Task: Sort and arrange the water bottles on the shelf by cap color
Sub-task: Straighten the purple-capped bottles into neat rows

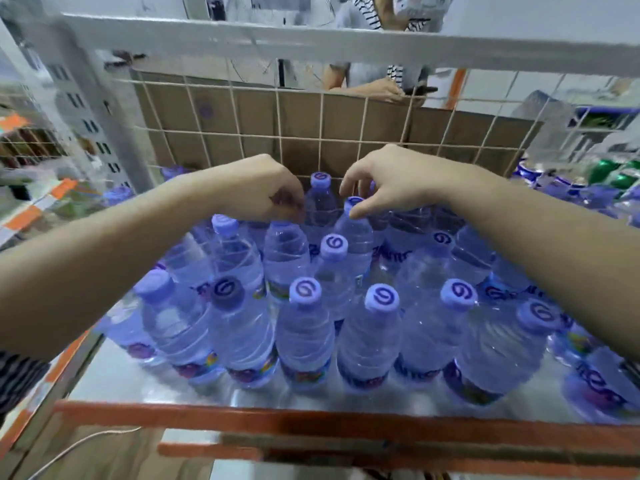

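Head view: a metal shelf with an orange front rail carries a tight cluster of purple-capped water bottles, all upright, shoulder to shoulder in rough rows. A wire mesh back panel with cardboard behind it closes the rear. Far right, past the cluster, green-capped bottles show in a blurred patch, well apart from the hands.

The left hand is curled down over the top of a bottle in the back rows; its cap is hidden under the fingers, so they look closed on the neck or cap, but the actual grip cannot be confirmed. The right hand hangs over the neighbouring bottle, thumb and fingers drawn in around its cap and touching or very nearly touching it, not clearly clamped.

Risks, as I judge them: the bottles stand so close that lifting one from the back could drag its neighbours and tip several forward towards the open front edge. A cap-only grip on a full bottle may slip. The forearms cross low over the front rows and could knock those caps when they are drawn back.
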Action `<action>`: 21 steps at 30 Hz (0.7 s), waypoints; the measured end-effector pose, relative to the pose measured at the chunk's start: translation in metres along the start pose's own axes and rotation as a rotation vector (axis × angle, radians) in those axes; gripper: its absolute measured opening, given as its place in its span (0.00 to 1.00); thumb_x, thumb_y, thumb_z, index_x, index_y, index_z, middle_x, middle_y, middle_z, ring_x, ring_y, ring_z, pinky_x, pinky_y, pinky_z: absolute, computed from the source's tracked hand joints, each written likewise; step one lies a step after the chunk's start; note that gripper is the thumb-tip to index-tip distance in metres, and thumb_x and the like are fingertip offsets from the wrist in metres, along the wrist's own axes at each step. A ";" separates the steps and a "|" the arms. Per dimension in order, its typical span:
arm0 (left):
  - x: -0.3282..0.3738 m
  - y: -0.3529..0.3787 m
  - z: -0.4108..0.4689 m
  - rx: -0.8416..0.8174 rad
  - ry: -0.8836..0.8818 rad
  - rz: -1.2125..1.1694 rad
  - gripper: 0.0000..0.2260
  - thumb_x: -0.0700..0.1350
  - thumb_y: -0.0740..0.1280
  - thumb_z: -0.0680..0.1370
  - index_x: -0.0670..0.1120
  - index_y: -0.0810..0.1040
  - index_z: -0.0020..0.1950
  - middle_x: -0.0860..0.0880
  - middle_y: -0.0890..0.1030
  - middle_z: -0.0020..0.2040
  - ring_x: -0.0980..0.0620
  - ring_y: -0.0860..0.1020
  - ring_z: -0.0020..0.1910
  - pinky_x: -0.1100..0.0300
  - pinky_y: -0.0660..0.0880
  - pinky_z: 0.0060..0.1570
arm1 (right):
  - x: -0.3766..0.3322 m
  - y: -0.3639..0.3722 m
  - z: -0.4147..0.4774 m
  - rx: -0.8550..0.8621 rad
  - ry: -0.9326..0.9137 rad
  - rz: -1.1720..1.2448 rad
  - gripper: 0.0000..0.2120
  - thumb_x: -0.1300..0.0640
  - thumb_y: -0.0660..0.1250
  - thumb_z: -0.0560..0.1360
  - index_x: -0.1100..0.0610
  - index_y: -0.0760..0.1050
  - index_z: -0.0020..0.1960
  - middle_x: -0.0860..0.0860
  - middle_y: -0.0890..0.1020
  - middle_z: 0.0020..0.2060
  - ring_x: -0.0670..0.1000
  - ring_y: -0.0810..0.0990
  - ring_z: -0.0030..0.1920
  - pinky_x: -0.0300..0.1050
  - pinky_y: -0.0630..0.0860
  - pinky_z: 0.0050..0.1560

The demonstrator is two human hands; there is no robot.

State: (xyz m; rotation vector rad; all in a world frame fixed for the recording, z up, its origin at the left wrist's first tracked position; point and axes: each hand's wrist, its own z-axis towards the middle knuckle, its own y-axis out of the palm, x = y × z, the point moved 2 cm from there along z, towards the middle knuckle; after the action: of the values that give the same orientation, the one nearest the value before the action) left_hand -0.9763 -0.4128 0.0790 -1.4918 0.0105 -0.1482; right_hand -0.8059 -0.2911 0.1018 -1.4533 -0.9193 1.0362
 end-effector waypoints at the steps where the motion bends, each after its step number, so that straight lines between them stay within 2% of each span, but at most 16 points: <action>1: -0.003 0.002 -0.002 -0.021 -0.001 0.020 0.13 0.56 0.73 0.72 0.52 0.84 0.53 0.53 0.81 0.39 0.53 0.76 0.36 0.71 0.67 0.36 | -0.002 0.005 0.003 0.001 0.009 -0.016 0.18 0.47 0.74 0.71 0.50 0.79 0.59 0.48 0.81 0.46 0.51 0.79 0.47 0.43 0.72 0.47; 3: -0.008 0.005 -0.004 -0.057 0.000 0.052 0.18 0.58 0.75 0.69 0.54 0.83 0.56 0.51 0.83 0.44 0.51 0.77 0.41 0.63 0.68 0.40 | -0.004 0.014 0.006 -0.005 0.033 -0.038 0.17 0.48 0.74 0.71 0.49 0.79 0.58 0.47 0.78 0.44 0.50 0.77 0.45 0.41 0.70 0.46; 6: -0.011 0.006 0.000 -0.074 0.023 0.058 0.20 0.57 0.76 0.68 0.53 0.82 0.57 0.48 0.83 0.46 0.50 0.76 0.42 0.57 0.71 0.43 | -0.003 0.022 0.007 -0.016 0.068 -0.021 0.13 0.51 0.73 0.72 0.51 0.79 0.56 0.47 0.80 0.39 0.51 0.81 0.40 0.47 0.77 0.46; 8: -0.007 0.006 0.004 -0.078 0.054 0.053 0.19 0.57 0.76 0.68 0.52 0.82 0.57 0.48 0.82 0.46 0.48 0.76 0.43 0.53 0.73 0.45 | 0.001 0.022 0.006 -0.009 0.073 -0.021 0.12 0.52 0.73 0.72 0.52 0.80 0.54 0.48 0.80 0.40 0.52 0.82 0.41 0.48 0.78 0.46; 10: -0.003 0.006 0.011 -0.077 0.077 0.065 0.19 0.56 0.76 0.69 0.51 0.81 0.56 0.47 0.81 0.45 0.47 0.76 0.43 0.53 0.73 0.45 | 0.008 0.019 0.002 0.000 0.081 -0.011 0.12 0.52 0.74 0.71 0.52 0.81 0.54 0.49 0.80 0.43 0.52 0.81 0.43 0.47 0.77 0.45; 13: 0.006 0.006 0.025 -0.065 0.105 0.069 0.18 0.55 0.76 0.70 0.50 0.82 0.56 0.48 0.80 0.44 0.47 0.75 0.42 0.55 0.72 0.44 | 0.022 0.017 -0.010 0.041 0.095 -0.010 0.14 0.51 0.75 0.70 0.53 0.82 0.54 0.51 0.80 0.42 0.52 0.78 0.45 0.44 0.72 0.44; 16: 0.022 0.007 0.042 -0.048 0.143 0.042 0.18 0.53 0.76 0.70 0.47 0.82 0.57 0.49 0.80 0.45 0.49 0.75 0.43 0.57 0.70 0.45 | 0.039 0.013 -0.022 0.053 0.111 -0.016 0.15 0.50 0.75 0.69 0.53 0.83 0.54 0.53 0.82 0.42 0.53 0.79 0.45 0.45 0.73 0.44; 19: 0.038 0.011 0.058 -0.052 0.151 0.032 0.19 0.54 0.75 0.71 0.46 0.82 0.57 0.46 0.81 0.49 0.46 0.77 0.46 0.54 0.73 0.48 | 0.060 0.008 -0.034 0.053 0.129 -0.014 0.14 0.51 0.77 0.68 0.52 0.83 0.53 0.54 0.82 0.42 0.53 0.80 0.45 0.45 0.75 0.44; 21: 0.050 0.014 0.069 -0.053 0.156 0.040 0.19 0.55 0.75 0.71 0.46 0.82 0.57 0.45 0.81 0.48 0.46 0.76 0.44 0.54 0.72 0.46 | 0.068 0.007 -0.041 0.055 0.097 0.000 0.13 0.52 0.77 0.67 0.50 0.83 0.51 0.54 0.82 0.41 0.52 0.80 0.44 0.42 0.70 0.41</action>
State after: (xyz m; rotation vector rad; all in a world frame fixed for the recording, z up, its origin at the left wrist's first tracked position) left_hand -0.9191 -0.3484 0.0752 -1.5287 0.1711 -0.2331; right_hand -0.7454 -0.2413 0.0888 -1.4442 -0.8155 0.9750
